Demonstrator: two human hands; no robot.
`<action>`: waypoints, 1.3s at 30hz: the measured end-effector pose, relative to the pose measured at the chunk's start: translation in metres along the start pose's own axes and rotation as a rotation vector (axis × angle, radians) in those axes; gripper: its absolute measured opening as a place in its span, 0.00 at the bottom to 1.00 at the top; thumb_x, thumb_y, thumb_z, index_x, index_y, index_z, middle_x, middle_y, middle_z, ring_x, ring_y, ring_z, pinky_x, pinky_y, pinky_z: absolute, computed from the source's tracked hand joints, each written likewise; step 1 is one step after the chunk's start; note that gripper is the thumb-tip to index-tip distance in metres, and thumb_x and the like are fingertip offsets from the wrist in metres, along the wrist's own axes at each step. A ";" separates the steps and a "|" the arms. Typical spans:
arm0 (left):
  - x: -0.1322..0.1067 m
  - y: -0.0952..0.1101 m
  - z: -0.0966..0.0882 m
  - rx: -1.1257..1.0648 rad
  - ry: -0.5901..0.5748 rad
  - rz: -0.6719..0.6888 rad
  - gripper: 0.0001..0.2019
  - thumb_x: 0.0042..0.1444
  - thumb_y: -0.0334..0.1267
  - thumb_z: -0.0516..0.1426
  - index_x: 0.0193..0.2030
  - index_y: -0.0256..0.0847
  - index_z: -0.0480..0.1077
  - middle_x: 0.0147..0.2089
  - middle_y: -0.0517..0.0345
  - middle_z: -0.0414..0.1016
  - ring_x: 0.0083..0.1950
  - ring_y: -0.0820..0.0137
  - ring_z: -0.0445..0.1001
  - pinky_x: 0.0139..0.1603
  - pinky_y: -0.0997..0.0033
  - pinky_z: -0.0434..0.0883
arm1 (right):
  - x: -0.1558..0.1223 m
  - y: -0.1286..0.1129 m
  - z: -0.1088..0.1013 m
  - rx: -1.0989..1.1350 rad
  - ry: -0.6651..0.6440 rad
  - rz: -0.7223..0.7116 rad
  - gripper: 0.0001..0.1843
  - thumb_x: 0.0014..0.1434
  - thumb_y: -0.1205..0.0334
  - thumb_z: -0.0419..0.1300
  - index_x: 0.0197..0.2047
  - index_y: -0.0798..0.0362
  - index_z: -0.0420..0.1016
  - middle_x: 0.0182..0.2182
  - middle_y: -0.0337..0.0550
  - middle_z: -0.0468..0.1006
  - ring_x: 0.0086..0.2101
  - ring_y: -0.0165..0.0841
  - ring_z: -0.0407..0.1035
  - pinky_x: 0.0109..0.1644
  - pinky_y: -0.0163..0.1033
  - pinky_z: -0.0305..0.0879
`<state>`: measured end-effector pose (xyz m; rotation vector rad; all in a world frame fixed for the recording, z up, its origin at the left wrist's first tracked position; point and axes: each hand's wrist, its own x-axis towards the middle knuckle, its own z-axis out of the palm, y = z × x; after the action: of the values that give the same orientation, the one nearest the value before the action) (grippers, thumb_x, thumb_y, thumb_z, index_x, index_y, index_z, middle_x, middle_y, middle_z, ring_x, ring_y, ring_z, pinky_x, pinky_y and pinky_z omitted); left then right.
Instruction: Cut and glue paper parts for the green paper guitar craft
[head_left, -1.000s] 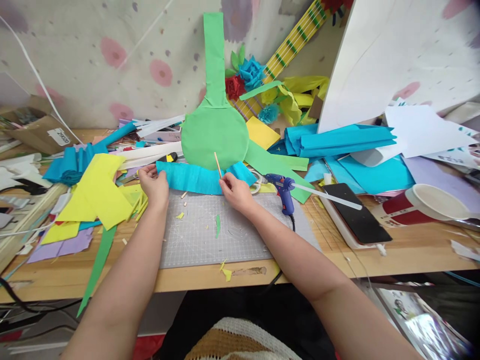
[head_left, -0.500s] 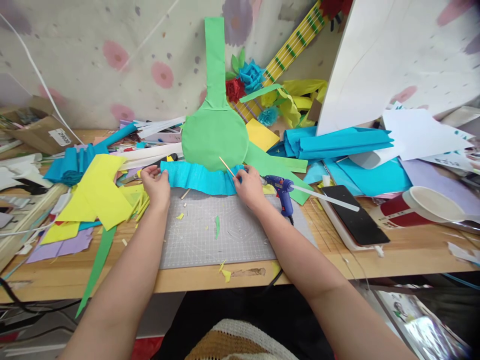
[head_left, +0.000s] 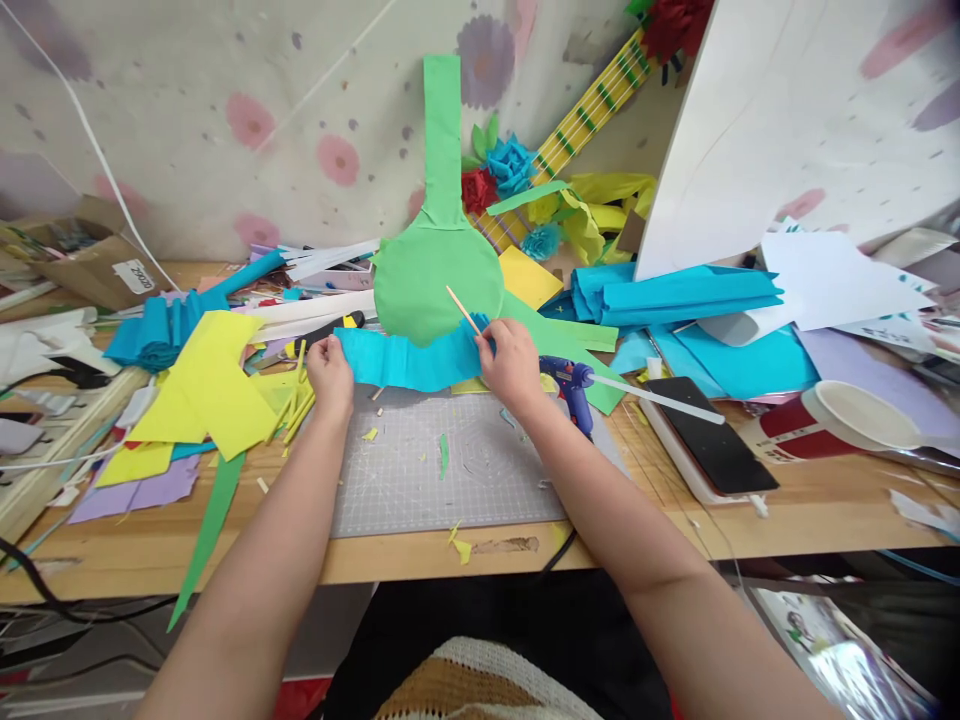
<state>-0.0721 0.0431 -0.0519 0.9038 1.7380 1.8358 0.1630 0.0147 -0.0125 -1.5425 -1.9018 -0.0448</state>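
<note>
A strip of blue crepe paper point(head_left: 409, 360) lies along the lower edge of a round green paper shape point(head_left: 439, 275) with a long neck. My left hand point(head_left: 330, 372) pinches the strip's left end. My right hand point(head_left: 510, 362) pinches its right end together with a thin wooden stick point(head_left: 463, 309) that points up and left over the green shape. Both hands rest just above the grey cutting mat point(head_left: 450, 480).
A blue glue gun point(head_left: 571, 385) lies right of my right hand, its white glue stick pointing right. Beyond it are a black phone point(head_left: 712, 445), a red cup point(head_left: 840, 420), folded blue paper point(head_left: 675, 290), and a white board. Yellow paper scraps point(head_left: 202, 385) cover the left.
My right hand slid right along the blue strip with the stick, which tilted further left. The strip is now pulled flatter, and both hands shifted slightly up toward the green shape.
</note>
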 end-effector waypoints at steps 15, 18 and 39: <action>-0.042 0.002 0.010 0.040 -0.720 -0.152 0.14 0.42 0.37 0.58 0.36 0.40 0.60 0.29 0.62 0.67 0.28 0.72 0.69 0.27 0.71 0.69 | 0.071 0.008 0.027 -0.272 -0.053 -0.045 0.12 0.57 0.69 0.48 0.37 0.63 0.72 0.48 0.60 0.65 0.54 0.45 0.53 0.55 0.50 0.53; -0.057 0.003 0.014 0.131 -0.789 -0.159 0.16 0.43 0.36 0.57 0.39 0.41 0.59 0.32 0.60 0.68 0.28 0.71 0.70 0.27 0.69 0.70 | 0.056 -0.003 0.025 -0.211 0.050 -0.119 0.12 0.59 0.65 0.48 0.37 0.59 0.71 0.53 0.55 0.61 0.59 0.44 0.45 0.59 0.52 0.47; -0.055 0.013 0.008 0.650 -0.574 0.550 0.12 0.49 0.48 0.55 0.30 0.41 0.68 0.33 0.53 0.72 0.39 0.63 0.70 0.43 0.61 0.64 | -0.008 -0.030 0.039 0.080 -0.299 0.039 0.13 0.60 0.54 0.46 0.40 0.49 0.68 0.33 0.39 0.76 0.31 0.32 0.68 0.33 0.35 0.56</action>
<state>-0.0276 0.0084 -0.0478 2.0911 1.8039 1.0500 0.1188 0.0158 -0.0356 -1.6017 -2.0721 0.2908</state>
